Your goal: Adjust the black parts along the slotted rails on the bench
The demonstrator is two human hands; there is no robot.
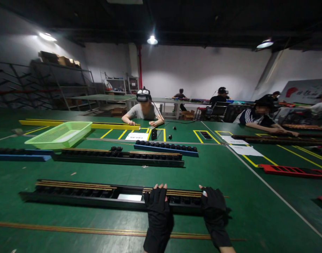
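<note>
The left hand (158,202) lay across the rail (84,204) right of its middle, and the right hand (215,203) covered its right end, a spacing that probably steadied the rail and kept the right rods (187,193) in line. The left fingertips sat side by side with slight gaps at the far edge; the right forefinger pointed far, its thumb close by. Whether either hand pinched a rod could not be told. The rail rested near on the table (97,174), running left to right, likely for easy reach. It looked black, long and straight-walled, with dark blocks (71,192) inside, golden left rods (76,185) and right rods on top, and a pale patch (129,198) between. Loose rods (71,228) lay nearer.
</note>
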